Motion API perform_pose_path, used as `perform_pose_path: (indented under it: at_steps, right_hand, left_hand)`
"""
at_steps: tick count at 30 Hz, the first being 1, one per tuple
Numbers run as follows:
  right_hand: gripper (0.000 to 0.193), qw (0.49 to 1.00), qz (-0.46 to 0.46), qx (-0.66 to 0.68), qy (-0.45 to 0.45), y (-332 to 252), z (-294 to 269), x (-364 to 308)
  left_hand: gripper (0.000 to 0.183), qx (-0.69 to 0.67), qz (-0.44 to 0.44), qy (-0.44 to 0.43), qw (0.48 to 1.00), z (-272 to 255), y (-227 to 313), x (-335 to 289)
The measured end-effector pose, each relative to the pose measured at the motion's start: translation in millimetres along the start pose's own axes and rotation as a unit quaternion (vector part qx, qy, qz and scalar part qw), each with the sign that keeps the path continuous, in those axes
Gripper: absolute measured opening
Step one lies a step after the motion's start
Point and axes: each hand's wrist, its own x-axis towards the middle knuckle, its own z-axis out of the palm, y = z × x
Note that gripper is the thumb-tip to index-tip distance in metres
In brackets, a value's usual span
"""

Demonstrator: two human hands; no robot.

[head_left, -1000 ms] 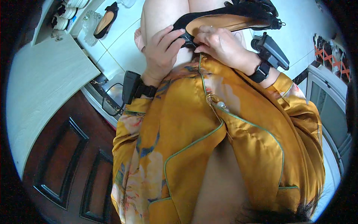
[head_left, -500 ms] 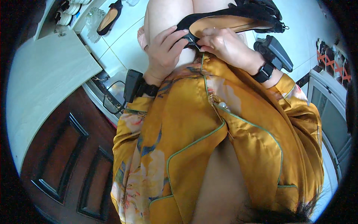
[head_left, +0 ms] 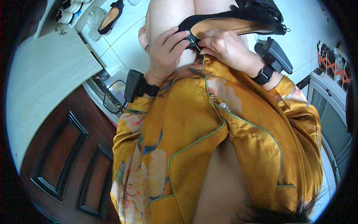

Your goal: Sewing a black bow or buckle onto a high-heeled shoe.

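Observation:
A black shoe (head_left: 223, 23) with a tan insole lies across my lap, its opening facing up and a dark trim at its right end. At its left end, my left hand (head_left: 166, 52) is closed, fingers curled over the black edge. Beside it, my right hand (head_left: 225, 45) is closed too, fingertips pinched together at a glossy black part (head_left: 191, 39) below the shoe's rim. A thin pale glint shows at those fingertips; whether it is a separate small thing is too small to tell. Both wrists carry black strapped devices.
A second black shoe (head_left: 110, 19) lies on the white tiled floor, next to a crumpled clear plastic bag (head_left: 96, 22). To the left are a pale open cabinet door (head_left: 48, 82) and a dark panelled door (head_left: 71, 160). A rack (head_left: 332, 65) with red crossed slats stands at the right.
My right fingers have shifted very slightly at the shoe's left end. The shoe and my left hand are nearly as before; the whole view has moved a little.

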Motion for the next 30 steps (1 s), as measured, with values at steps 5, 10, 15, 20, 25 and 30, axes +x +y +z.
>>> perform_pose_path:
  at_steps: [5,10,15,20,25,30]
  right_hand:
    - [0.018,0.992,0.117,0.039,0.031,-14.9,-1.9,-2.1]
    - [0.013,0.957,0.244,0.138,0.079,-26.7,23.0,-5.7]
    - [0.009,0.965,0.215,0.082,0.123,-30.5,32.2,-3.3]
    - [0.007,0.974,0.17,0.037,0.145,-26.5,37.8,-2.8]
    - [0.007,0.973,0.153,0.03,0.168,-24.7,42.0,-1.8]
    - [0.011,0.983,0.17,-0.005,0.07,-22.3,27.1,1.3]
  left_hand:
    - [0.022,0.001,0.001,0.006,1.0,1.5,-1.5,0.3]
    - [0.022,-0.001,0.003,0.002,1.0,-4.7,-3.6,-2.4]
    - [0.021,-0.004,-0.006,0.011,1.0,-8.6,-2.6,-3.3]
    - [0.02,-0.006,-0.005,0.021,1.0,-2.7,-6.1,-3.8]
    - [0.019,-0.02,-0.006,0.016,1.0,-3.0,-6.2,-3.1]
    - [0.019,-0.027,0.003,0.017,0.999,-3.1,-4.2,-2.3]
